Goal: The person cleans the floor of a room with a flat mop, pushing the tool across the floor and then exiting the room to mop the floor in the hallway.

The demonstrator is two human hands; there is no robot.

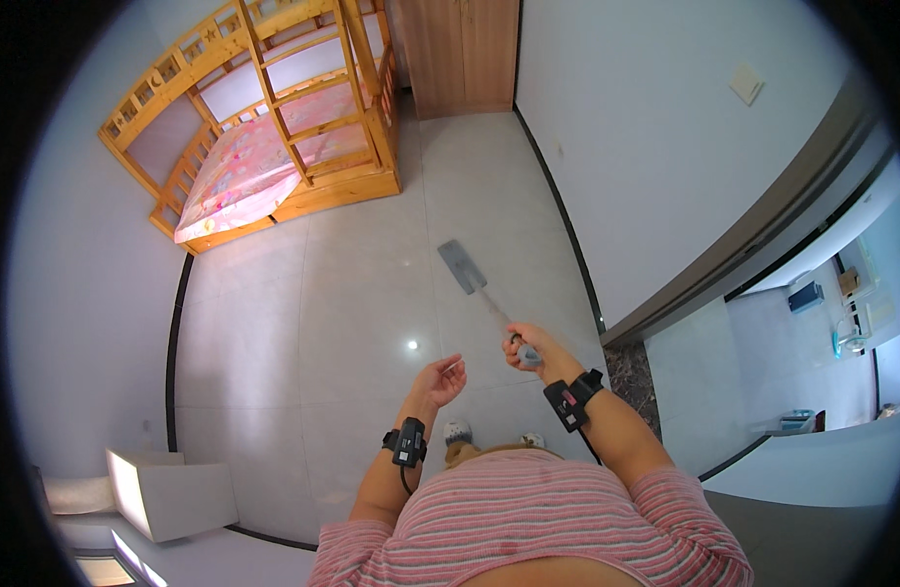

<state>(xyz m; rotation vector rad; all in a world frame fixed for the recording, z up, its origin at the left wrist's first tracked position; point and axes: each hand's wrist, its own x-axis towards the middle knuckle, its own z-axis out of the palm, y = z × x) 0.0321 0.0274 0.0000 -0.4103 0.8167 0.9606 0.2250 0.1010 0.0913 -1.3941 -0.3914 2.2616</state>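
My right hand [528, 349] grips the grey handle end of a flat mop [463, 266], whose rectangular grey head rests on the pale tiled floor ahead of me. The mop's thin pole runs from the head back to my fist. My left hand [440, 381] is raised beside it, palm up, pinching a small thin white object between the fingertips; what it is cannot be made out. Both wrists carry black strapped devices with cables.
A wooden bunk bed [274, 117] with a pink mattress stands at the far left. A wooden wardrobe [465, 54] is at the far wall. A white box [166, 494] sits at lower left. A doorway [763, 293] opens on the right.
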